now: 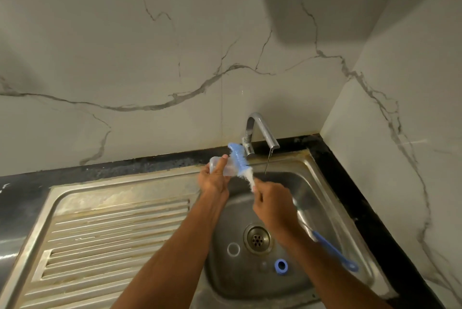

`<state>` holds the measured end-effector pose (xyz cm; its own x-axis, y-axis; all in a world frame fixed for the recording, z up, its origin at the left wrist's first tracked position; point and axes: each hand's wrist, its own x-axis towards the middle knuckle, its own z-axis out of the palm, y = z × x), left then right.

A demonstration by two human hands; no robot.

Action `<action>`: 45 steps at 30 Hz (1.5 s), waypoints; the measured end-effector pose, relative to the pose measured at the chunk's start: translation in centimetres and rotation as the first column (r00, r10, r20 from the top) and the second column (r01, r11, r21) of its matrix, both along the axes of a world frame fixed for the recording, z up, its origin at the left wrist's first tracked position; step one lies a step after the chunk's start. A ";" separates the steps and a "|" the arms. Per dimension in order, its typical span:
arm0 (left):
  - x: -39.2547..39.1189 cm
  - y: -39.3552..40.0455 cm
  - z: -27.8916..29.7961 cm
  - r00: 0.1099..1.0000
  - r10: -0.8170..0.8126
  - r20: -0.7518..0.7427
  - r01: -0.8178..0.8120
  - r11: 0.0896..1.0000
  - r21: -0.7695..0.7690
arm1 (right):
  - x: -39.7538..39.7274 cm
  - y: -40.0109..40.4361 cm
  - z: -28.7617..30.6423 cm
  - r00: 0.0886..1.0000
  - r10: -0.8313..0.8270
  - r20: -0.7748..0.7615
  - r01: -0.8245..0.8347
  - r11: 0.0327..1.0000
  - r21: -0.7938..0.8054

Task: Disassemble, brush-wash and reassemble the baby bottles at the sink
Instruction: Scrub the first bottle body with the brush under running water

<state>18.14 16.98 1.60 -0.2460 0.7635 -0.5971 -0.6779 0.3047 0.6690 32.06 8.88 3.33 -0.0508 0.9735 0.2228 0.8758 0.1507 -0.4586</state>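
Steel sink (322,184) fills the lower half of the view, its ribbed draining board (112,236) running off to the left and its basin set in the corner under the tap (262,131), from which a thin stream of water falls; the work is held over the basin, presumably so drips and suds land there. Above the basin's far edge the left hand (215,178) is curled round a clear baby bottle (221,164), holding it on its side with the mouth turned toward the right, which suits a brush coming in from that side. The right hand (272,205) grips the wire stem of the bottle brush (241,161), whose blue and white bristle head lies against the bottle's mouth end; its blue handle trails back past the wrist. On the basin floor near the drain (257,238) lie a clear ring (233,249) and a blue collar (281,266), seemingly parked there awaiting their own wash.
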 end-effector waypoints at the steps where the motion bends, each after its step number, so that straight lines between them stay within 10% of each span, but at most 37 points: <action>1: 0.6 -0.1 -0.1 1.000 -0.009 -0.013 0.009 1.000 0.013 | -0.6 0.4 0.1 0.999 -0.039 0.026 0.039 0.999 -0.018; 20: 0.8 0.5 -1.2 0.980 -0.057 0.192 0.003 0.963 0.269 | -1.7 -0.6 0.7 0.988 -0.138 0.074 0.149 0.975 -0.167; 36: 0.0 0.4 -2.2 0.908 0.027 0.419 -0.095 0.985 0.142 | -3.0 -1.0 0.6 0.994 -0.047 0.094 0.055 0.995 -0.087; 45: 0.0 0.4 -1.9 0.932 -0.144 0.334 0.048 0.959 0.280 | -2.5 1.9 1.4 0.983 -0.169 0.068 0.175 0.980 -0.099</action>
<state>18.13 17.41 -0.26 0.0221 0.9136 -0.4061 -0.8579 0.2259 0.4614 29.60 10.79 4.72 0.1091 0.9866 0.1210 0.9102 -0.0502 -0.4111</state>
